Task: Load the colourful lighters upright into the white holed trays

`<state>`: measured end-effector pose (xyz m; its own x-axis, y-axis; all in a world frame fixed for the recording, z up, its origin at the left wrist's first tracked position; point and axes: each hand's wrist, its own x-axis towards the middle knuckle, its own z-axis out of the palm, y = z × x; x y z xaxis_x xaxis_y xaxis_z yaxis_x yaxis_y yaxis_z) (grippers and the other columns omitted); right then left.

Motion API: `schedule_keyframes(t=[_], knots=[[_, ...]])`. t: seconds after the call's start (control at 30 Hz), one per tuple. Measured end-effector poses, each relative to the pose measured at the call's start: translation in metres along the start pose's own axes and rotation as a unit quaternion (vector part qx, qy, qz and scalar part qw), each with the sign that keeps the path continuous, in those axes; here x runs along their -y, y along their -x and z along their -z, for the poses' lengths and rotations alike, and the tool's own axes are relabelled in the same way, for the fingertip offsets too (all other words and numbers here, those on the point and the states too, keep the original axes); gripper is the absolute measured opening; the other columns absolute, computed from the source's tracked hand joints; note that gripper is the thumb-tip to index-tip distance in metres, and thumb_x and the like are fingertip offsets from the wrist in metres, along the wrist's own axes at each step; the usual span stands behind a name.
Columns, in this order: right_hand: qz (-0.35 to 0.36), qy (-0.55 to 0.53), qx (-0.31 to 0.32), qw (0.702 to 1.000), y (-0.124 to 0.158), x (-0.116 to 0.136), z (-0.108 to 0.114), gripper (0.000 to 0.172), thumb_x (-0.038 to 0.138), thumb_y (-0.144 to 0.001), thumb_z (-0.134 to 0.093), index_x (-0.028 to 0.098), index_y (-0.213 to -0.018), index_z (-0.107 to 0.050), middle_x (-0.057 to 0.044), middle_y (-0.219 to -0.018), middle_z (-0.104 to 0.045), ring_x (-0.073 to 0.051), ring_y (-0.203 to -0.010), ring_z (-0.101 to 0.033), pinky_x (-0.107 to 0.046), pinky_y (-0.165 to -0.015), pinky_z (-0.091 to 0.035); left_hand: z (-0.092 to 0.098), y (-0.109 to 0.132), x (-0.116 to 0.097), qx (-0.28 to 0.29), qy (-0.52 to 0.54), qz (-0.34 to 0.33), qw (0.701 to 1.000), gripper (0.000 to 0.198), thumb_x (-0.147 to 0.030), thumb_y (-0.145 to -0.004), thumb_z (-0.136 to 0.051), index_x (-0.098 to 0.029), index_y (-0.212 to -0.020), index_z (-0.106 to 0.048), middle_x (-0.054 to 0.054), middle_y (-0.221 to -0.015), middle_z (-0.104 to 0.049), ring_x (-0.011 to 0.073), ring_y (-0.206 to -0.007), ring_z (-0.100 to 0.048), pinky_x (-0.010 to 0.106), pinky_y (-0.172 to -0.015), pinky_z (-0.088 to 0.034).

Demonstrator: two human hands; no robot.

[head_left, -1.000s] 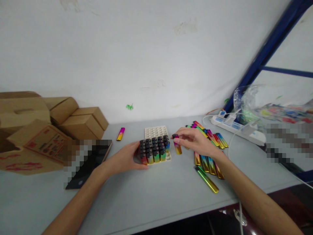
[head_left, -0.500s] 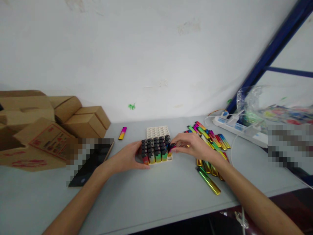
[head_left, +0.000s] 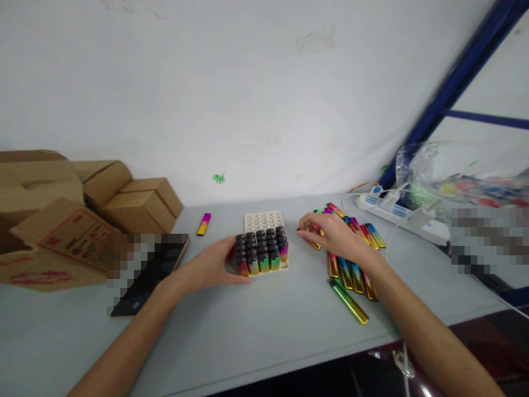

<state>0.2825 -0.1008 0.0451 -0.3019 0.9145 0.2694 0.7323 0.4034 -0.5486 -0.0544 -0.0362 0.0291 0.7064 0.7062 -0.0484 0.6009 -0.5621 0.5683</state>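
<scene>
A white tray (head_left: 263,221) with round holes stands mid-table. Lighters (head_left: 263,262) with black tops and shiny coloured bodies stand upright in close rows in its near part; its back rows of holes are bare. My left hand (head_left: 217,263) is closed around the left side of this block, thumb at the front corner, the other fingers partly hidden behind. To the right of the tray, my right hand (head_left: 330,234) pinches a lighter (head_left: 313,242) whose gold end shows below the fingers. More lighters (head_left: 347,273) lie in a loose pile under and around that hand.
A single purple and yellow lighter (head_left: 203,224) lies to the left of the tray. Cardboard boxes (head_left: 136,207) and a dark flat device (head_left: 151,275) occupy the left side. On the right are a white power strip (head_left: 403,218) with cables, clear plastic bags (head_left: 417,165) and a blue frame (head_left: 438,94).
My right hand has moved from the tray's right edge to the pile. The lighter it held now stands in the right column of the tray. My left hand keeps its place.
</scene>
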Motion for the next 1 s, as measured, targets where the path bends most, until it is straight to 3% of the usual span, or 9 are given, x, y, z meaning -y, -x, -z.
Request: schedule_keyframes(t=[0.07, 0.17, 0.37, 0.47, 0.57, 0.67, 0.77, 0.87, 1.0], knots=[[-0.014, 0.09, -0.013, 0.996, 0.001, -0.013, 0.001, 0.019, 0.034, -0.101, -0.064, 0.019, -0.108, -0.072, -0.012, -0.107, -0.076, -0.027, -0.1, -0.069, -0.041, -0.092, -0.052, 0.001, 0.0, -0.001, -0.001, -0.002, 0.003, 1.0, 0.072, -0.054, -0.066, -0.089, -0.02, -0.125, -0.068, 0.011, -0.13, -0.074, 0.0347, -0.117, -0.069, 0.042, -0.104, -0.054], [-0.049, 0.169, 0.024, 0.984, 0.003, -0.024, -0.005, 0.032, 0.033, -0.095, -0.072, 0.016, -0.122, -0.071, -0.016, -0.118, -0.073, -0.032, -0.111, -0.067, -0.043, -0.099, -0.05, 0.001, 0.0, -0.002, -0.003, -0.005, 0.002, 1.0, 0.07, -0.055, -0.065, -0.089, -0.02, -0.123, -0.069, 0.011, -0.128, -0.075, 0.0349, -0.116, -0.069, 0.042, -0.103, -0.055], [-0.054, 0.195, 0.072, 0.977, 0.004, -0.014, -0.019, 0.037, 0.026, -0.105, -0.054, 0.012, -0.138, -0.062, -0.02, -0.124, -0.069, -0.032, -0.117, -0.066, -0.043, -0.102, -0.049, 0.001, 0.0, 0.0, 0.006, -0.013, 0.005, 1.0, 0.069, -0.055, -0.067, -0.088, -0.02, -0.122, -0.067, 0.01, -0.124, -0.076, 0.034, -0.113, -0.07, 0.04, -0.098, -0.055], [-0.039, 0.176, 0.066, 0.981, 0.003, -0.013, -0.018, 0.031, 0.027, -0.107, -0.051, 0.015, -0.132, -0.064, -0.017, -0.119, -0.067, -0.029, -0.11, -0.066, -0.041, -0.098, -0.05, 0.0, 0.0, 0.0, 0.008, -0.017, 0.008, 1.0, 0.068, -0.056, -0.067, -0.088, -0.019, -0.121, -0.067, 0.011, -0.124, -0.075, 0.0344, -0.113, -0.07, 0.04, -0.099, -0.055], [-0.036, 0.148, 0.047, 0.987, 0.002, -0.018, -0.014, 0.019, 0.026, -0.105, -0.053, 0.016, -0.112, -0.067, -0.014, -0.11, -0.065, -0.025, -0.096, -0.064, -0.038, -0.09, -0.05, 0.0, 0.0, -0.001, 0.005, -0.012, 0.007, 1.0, 0.07, -0.056, -0.067, -0.088, -0.02, -0.124, -0.067, 0.011, -0.129, -0.074, 0.0347, -0.116, -0.069, 0.04, -0.101, -0.055], [-0.041, 0.084, -0.002, 0.996, -0.001, -0.016, -0.01, 0.013, 0.031, -0.101, -0.059, 0.019, -0.095, -0.062, -0.009, -0.098, -0.064, -0.023, -0.087, -0.061, -0.035, -0.081, -0.049, 0.0, 0.0, -0.002, -0.004, -0.006, 0.006, 1.0, 0.07, -0.054, -0.066, -0.087, -0.021, -0.124, -0.068, 0.011, -0.129, -0.074, 0.0353, -0.116, -0.069, 0.042, -0.101, -0.055], [-0.061, -0.072, -0.03, 0.995, -0.004, -0.003, -0.009, 0.017, 0.036, -0.099, -0.06, 0.021, -0.093, -0.056, -0.002, -0.087, -0.061, -0.019, -0.078, -0.059, -0.031, -0.073, -0.047, 0.001, 0.0, -0.004, -0.004, -0.002, 0.004, 1.0, 0.063, -0.052, -0.068, -0.086, -0.019, -0.119, -0.069, 0.01, -0.123, -0.076, 0.0356, -0.113, -0.07, 0.042, -0.099, -0.056], [-0.067, -0.254, -0.008, 0.965, -0.006, 0.012, -0.011, 0.018, 0.039, -0.1, -0.058, 0.022, -0.097, -0.053, 0.001, -0.086, -0.058, -0.015, -0.074, -0.058, -0.029, -0.07, -0.048, 0.001, 0.0, -0.004, 0.001, -0.002, 0.003, 1.0, 0.06, -0.051, -0.069, -0.085, -0.017, -0.117, -0.069, 0.009, -0.119, -0.076, 0.0349, -0.11, -0.07, 0.041, -0.096, -0.057], [-0.081, -0.358, 0.004, 0.93, -0.006, 0.022, -0.015, 0.028, 0.048, -0.099, -0.062, 0.023, -0.094, -0.049, 0.003, -0.081, -0.055, -0.012, -0.067, -0.053, -0.027, -0.063, -0.046, 0.001, 0.0, -0.002, 0.001, -0.012, 0.004, 1.0, 0.069, -0.053, -0.066, -0.089, -0.018, -0.121, -0.066, 0.011, -0.125, -0.074, 0.0349, -0.114, -0.069, 0.042, -0.101, -0.056]])
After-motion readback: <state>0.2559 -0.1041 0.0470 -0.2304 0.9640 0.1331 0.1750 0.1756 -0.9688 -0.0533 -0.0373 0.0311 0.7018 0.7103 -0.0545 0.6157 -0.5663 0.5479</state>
